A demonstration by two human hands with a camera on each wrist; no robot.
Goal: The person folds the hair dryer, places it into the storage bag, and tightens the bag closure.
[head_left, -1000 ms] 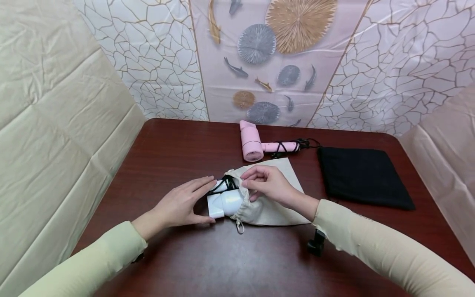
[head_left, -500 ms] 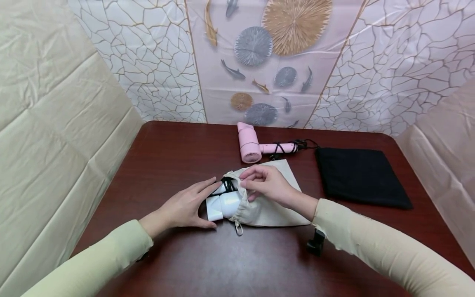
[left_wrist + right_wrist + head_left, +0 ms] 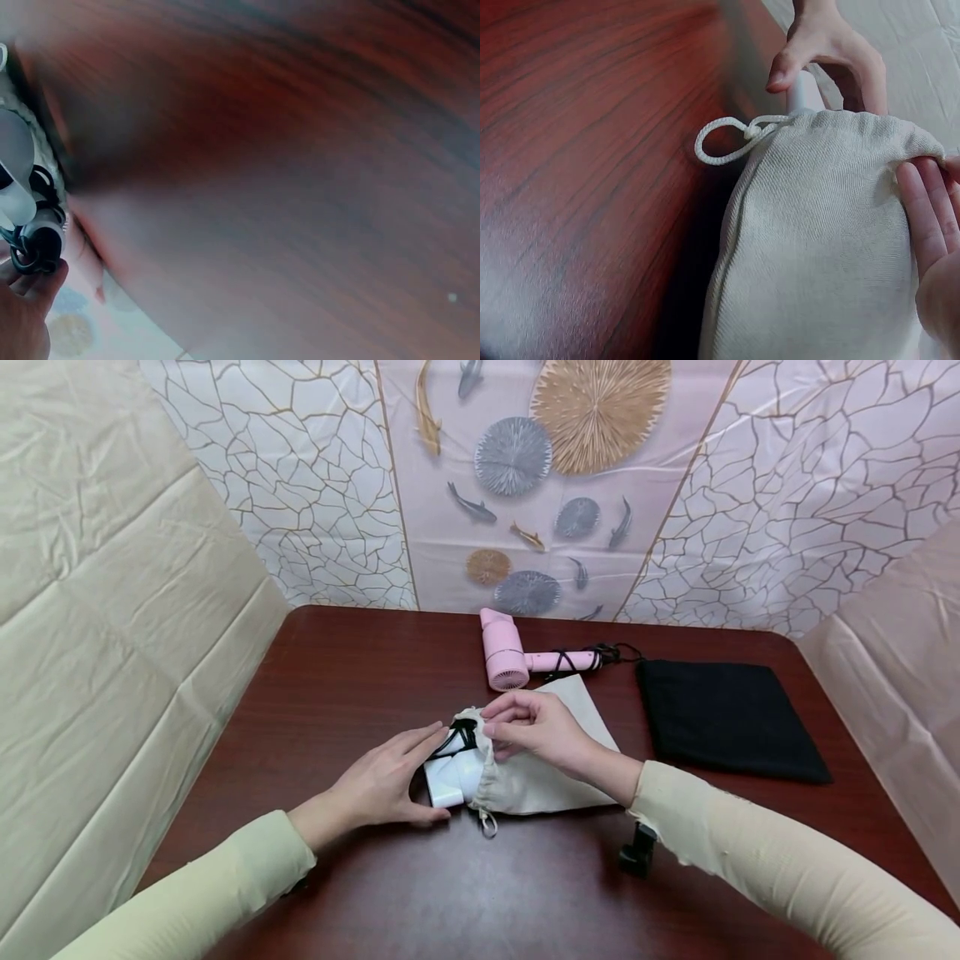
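Observation:
A white hair dryer (image 3: 444, 783) lies partly inside a cream drawstring bag (image 3: 566, 781), its nozzle and cord-wrapped handle end showing at the mouth. My left hand (image 3: 378, 781) spans that exposed end, with the thumb low by the nozzle and straight fingers at the handle. Its fingertips touch the handle's end in the left wrist view, beside the black cord (image 3: 41, 187). With thumb and forefinger my right hand (image 3: 543, 735) pinches the bag's rim. In the right wrist view, its other fingers (image 3: 922, 217) lie against the cloth. The bag hides the rest of the dryer.
Behind the bag lies a pink hair dryer (image 3: 504, 647) with black cord round its handle. A flat black cloth bag (image 3: 731, 718) rests at the right. The dark wooden table (image 3: 480, 893) meets patterned hangings at its back edge. A cord loop (image 3: 720, 141) sticks out from the bag's mouth.
My left hand and the white hair dryer have shifted slightly right, the dryer a little deeper in the bag. My right hand keeps hold of the bag's rim.

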